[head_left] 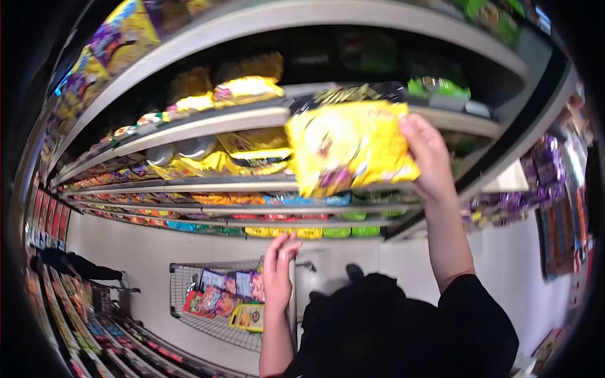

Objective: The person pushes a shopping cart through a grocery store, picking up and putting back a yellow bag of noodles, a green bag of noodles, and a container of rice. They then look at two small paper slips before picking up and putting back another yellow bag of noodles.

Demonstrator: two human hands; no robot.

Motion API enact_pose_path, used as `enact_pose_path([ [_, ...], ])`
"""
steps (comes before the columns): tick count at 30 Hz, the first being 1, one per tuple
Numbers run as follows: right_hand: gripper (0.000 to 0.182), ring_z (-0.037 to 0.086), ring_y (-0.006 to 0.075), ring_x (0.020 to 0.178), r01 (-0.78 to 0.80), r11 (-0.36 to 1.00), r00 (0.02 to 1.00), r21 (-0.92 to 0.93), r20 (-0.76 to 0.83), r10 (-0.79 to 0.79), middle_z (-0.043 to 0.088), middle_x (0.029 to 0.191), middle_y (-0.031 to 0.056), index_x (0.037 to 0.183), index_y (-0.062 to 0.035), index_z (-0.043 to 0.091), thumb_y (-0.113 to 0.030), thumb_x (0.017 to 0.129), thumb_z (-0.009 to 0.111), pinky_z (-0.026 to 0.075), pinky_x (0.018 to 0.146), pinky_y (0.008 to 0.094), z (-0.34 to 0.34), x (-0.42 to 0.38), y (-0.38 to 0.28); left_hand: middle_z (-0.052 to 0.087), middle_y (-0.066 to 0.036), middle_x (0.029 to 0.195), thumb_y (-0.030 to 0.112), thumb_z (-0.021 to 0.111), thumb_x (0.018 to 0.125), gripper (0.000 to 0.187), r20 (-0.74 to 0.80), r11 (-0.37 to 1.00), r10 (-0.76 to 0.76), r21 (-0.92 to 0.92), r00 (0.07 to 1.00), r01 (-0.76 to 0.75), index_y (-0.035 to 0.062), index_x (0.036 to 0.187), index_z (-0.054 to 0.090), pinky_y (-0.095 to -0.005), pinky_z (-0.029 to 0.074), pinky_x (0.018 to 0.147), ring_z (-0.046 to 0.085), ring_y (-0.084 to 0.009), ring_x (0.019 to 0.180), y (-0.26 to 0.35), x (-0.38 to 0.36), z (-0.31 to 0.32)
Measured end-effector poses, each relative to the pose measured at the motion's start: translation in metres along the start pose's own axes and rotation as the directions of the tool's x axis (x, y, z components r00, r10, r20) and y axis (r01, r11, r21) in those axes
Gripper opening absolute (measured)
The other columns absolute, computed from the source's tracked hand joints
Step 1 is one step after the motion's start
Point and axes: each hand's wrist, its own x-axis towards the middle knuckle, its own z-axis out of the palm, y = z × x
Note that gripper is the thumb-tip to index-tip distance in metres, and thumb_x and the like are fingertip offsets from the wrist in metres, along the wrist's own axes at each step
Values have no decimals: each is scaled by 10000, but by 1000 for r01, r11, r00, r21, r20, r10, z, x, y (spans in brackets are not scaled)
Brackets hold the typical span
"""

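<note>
A yellow bag with a black top band [350,145] is held up in front of the shelves by my right hand [428,154], whose fingers grip its right edge. The bag's front faces me, its print blurred. My left hand [279,268] is raised over the near end of the shopping cart [208,326], beside its handle; its fingers are apart and nothing shows in them. Several colourful packages [224,296] lie in the cart, with a yellow-edged pack [247,317] nearest my left hand.
Shelves [252,118] curve across the view with yellow bags [252,151] and green packages [438,87]. At the left a person in dark clothes [82,263] stands beside another cart. More shelves [88,327] run along the lower left. Purple packages [545,165] are at the right.
</note>
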Motion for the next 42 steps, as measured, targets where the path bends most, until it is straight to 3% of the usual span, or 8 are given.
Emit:
enact_pose_path([
  [3, 229, 511, 13, 870, -21, 979, 983, -204, 175, 58, 577, 934, -38, 954, -61, 571, -203, 1134, 559, 456, 771, 231, -31, -52, 62, 490, -171, 1590, 573, 423, 1108, 757, 106, 961, 23, -276, 994, 8, 29, 1624, 328, -554, 434, 1175, 513, -336, 1447, 19, 7, 38],
  [11, 288, 446, 56, 742, -165, 864, 982, -476, -1, 188, 520, 803, -6, 882, -25, 570, -209, 1095, 631, 412, 669, 275, -92, -114, 115, 615, -219, 1442, 247, 507, 1124, 478, 245, 924, -228, -250, 942, 288, -45, 1499, 454, -481, 519, 1112, 652, -304, 1301, 9, 19, 77],
  [24, 299, 410, 38, 710, -158, 897, 982, -413, 32, 188, 474, 733, -38, 882, -34, 579, -235, 1098, 631, 380, 632, 267, -122, -106, 121, 618, -191, 1452, 282, 539, 1120, 490, 247, 912, -262, -254, 933, 323, -19, 1500, 468, -478, 519, 1115, 646, -297, 1307, 7, 34, 91],
  [31, 293, 421, 46, 725, -237, 903, 955, -358, 87, 285, 481, 751, -29, 893, -31, 583, -234, 1099, 628, 397, 643, 270, -114, -97, 120, 650, -155, 1406, 317, 543, 1122, 480, 78, 934, -284, -203, 956, 294, -13, 1469, 502, -456, 533, 1076, 666, -244, 1263, -3, 26, 80],
  [34, 244, 464, 61, 740, -157, 897, 972, -413, 97, 215, 522, 772, -5, 907, -18, 588, -175, 1090, 628, 432, 662, 284, -112, -95, 123, 643, -137, 1398, 326, 404, 1166, 466, -93, 934, -282, -255, 955, 251, -26, 1437, 546, -368, 481, 1098, 629, -219, 1269, -21, 27, 69],
  [38, 255, 424, 36, 709, -232, 917, 966, -323, 33, 256, 490, 764, -54, 845, -63, 574, -142, 1083, 625, 390, 631, 255, -105, -77, 86, 677, -124, 1257, 311, 413, 1163, 417, -93, 987, -163, -24, 982, 161, -21, 1349, 585, -358, 520, 998, 659, -197, 1109, -42, 24, 36],
  [39, 266, 420, 25, 697, -208, 931, 975, -301, 11, 222, 493, 764, -62, 837, -74, 568, -147, 1088, 616, 377, 617, 246, -98, -65, 70, 675, -123, 1146, 275, 491, 1132, 337, -123, 956, -119, 252, 985, 147, -20, 1260, 591, -368, 534, 931, 665, -213, 1028, -78, 18, 12],
  [42, 265, 427, -2, 625, -175, 927, 984, -332, -52, 168, 542, 769, -76, 869, -88, 582, -197, 1111, 582, 336, 552, 200, -71, -19, 22, 636, -155, 893, 174, 690, 1007, 219, -235, 639, -57, 738, 970, 216, -6, 1000, 566, -449, 547, 775, 682, -321, 870, -108, 2, -6],
])
